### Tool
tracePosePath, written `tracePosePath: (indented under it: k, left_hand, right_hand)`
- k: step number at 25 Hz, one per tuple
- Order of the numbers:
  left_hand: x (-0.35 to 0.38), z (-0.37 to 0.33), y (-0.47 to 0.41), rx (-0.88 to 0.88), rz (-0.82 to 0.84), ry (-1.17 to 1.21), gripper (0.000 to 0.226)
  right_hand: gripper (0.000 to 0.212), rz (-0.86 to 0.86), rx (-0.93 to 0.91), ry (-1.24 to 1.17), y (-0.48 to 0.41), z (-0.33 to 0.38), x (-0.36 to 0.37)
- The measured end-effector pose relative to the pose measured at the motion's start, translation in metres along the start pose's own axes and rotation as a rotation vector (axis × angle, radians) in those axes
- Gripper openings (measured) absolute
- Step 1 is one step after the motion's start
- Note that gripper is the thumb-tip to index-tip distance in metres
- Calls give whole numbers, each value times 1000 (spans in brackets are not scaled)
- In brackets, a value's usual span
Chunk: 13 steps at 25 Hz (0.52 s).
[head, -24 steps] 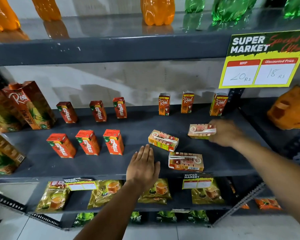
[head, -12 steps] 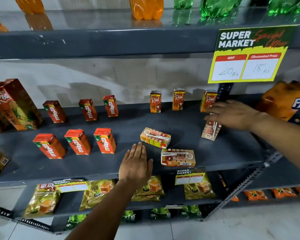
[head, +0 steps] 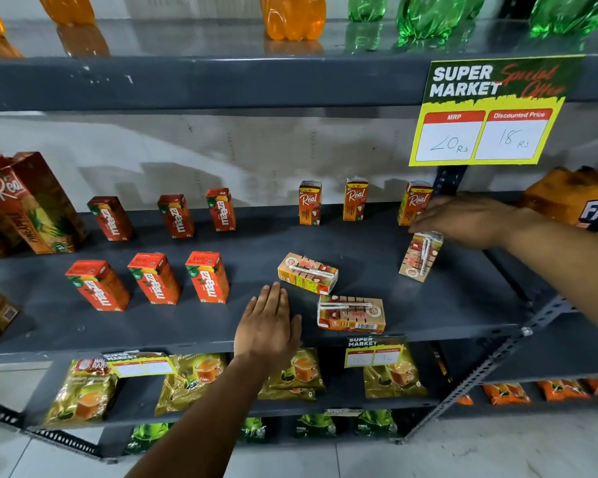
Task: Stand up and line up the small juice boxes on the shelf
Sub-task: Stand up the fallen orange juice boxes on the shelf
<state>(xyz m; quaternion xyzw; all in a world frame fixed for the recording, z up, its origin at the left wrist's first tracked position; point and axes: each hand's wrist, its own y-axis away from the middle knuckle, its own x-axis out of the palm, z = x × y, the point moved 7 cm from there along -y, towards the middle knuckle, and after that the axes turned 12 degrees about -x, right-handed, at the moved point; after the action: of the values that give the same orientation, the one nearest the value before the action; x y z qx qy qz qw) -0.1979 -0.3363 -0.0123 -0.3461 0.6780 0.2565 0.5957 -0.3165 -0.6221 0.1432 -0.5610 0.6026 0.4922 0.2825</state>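
we see grey shelf (head: 377,243) | red-orange Maaza boxes (head: 208,277) | orange Real boxes (head: 310,203) | yellow-green price sign (head: 491,112)

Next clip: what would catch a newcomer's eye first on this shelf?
The yellow and green price sign hanging from the upper grey shelf edge, top right. Below it, the right hand rests on a small orange juice box with a straw that stands upright, while two similar boxes lie flat mid-shelf beside the left hand.
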Motion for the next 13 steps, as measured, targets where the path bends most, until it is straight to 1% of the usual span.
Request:
tracePosePath:
  k: [2,6,8,10,11,13]
  left_hand:
    - [-1,0,0,2,-4,3,67]
    - [0,1,1,1,-3,-3,68]
    - [1,1,0,3,-4,-9,68]
    - [1,0,-1,3,-5,-12,68]
    - [2,0,-1,3,-5,-12,69]
    - [2,1,-1,1,-4,-13,69]
  right_hand:
    - [53,10,-48,51,-1,4,-2]
    - [51,44,-119,236,-6,9,2]
    - [52,25,-140,249,-6,9,5]
    - [53,-27,-119,134,-3,2,6]
    - [55,-50,-70,41,0,-4,7]
    - [65,-6,65,-101,3,-15,12]
